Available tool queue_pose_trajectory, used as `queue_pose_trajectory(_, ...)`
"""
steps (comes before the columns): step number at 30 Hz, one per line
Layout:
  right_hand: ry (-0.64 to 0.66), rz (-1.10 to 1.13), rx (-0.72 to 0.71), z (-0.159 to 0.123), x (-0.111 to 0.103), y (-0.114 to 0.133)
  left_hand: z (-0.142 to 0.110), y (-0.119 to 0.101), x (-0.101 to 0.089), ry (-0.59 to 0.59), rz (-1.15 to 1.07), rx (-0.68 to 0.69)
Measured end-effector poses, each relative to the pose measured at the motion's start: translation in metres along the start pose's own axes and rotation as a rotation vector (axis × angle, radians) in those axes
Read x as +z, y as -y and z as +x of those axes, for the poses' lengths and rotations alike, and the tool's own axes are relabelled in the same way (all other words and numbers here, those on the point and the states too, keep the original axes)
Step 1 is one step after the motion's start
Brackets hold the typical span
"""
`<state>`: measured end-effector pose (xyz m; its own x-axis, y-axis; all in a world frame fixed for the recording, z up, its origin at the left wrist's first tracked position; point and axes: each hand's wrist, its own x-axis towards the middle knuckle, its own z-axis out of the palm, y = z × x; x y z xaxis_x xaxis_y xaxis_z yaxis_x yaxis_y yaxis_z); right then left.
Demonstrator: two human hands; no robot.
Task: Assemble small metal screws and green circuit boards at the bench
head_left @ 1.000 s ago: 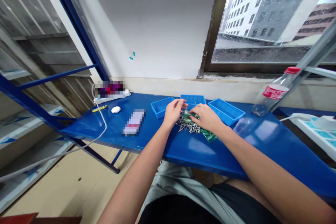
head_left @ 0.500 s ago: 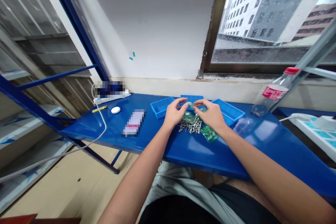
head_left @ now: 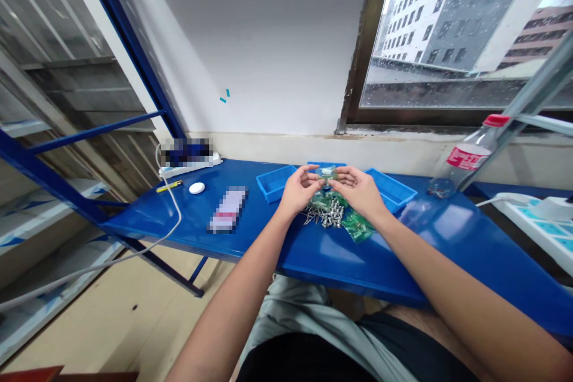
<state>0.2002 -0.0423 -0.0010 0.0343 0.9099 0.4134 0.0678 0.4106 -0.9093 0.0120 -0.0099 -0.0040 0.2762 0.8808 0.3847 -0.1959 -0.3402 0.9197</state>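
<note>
A small green circuit board [head_left: 326, 173] is pinched between my left hand [head_left: 297, 191] and my right hand [head_left: 359, 192], lifted a little above the blue table [head_left: 268, 239]. Below the hands lie a pile of small silver cylindrical parts [head_left: 329, 213] and more green boards [head_left: 357, 225]. Behind the hands stand three shallow blue trays: left [head_left: 273, 181], middle [head_left: 324, 165], right [head_left: 391, 188].
A plastic bottle with a red cap [head_left: 465, 159] leans at the right. A white power strip [head_left: 532, 221] lies at the far right. On the table's left are a blurred box [head_left: 228, 209], a white round object [head_left: 197, 188], a yellow pen [head_left: 169, 185] and a white cable [head_left: 170, 215].
Both hands rose from the pile on the table. They now hold one small green board up between them, in front of the middle tray.
</note>
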Motion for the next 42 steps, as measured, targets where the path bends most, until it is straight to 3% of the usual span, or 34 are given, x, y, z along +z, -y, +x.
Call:
queue_pose_trajectory(14,0.034,-0.028,0.036,-0.002,0.001,0.010,-0.001,0.001,0.001,0.048,0.045,0.011)
queue_pose_trajectory(17,0.014,-0.047,0.037,-0.002,-0.001,0.011,-0.004,-0.004,0.003,0.031,0.220,0.132)
queue_pose_trajectory(21,-0.048,-0.071,0.061,-0.002,-0.004,0.012,-0.010,-0.014,0.005,0.089,0.568,0.425)
queue_pose_trajectory(25,-0.041,-0.072,0.075,-0.004,-0.006,0.013,-0.009,-0.014,0.003,0.092,0.683,0.528)
queue_pose_trajectory(33,0.009,0.045,0.064,0.000,-0.002,0.011,-0.007,-0.011,0.001,-0.014,0.635,0.434)
queue_pose_trajectory(38,-0.073,-0.170,-0.030,-0.001,-0.002,0.015,-0.007,-0.014,0.002,-0.038,0.525,0.338)
queue_pose_trajectory(42,-0.001,-0.301,-0.153,-0.002,-0.003,0.017,-0.007,-0.013,0.002,0.026,0.511,0.310)
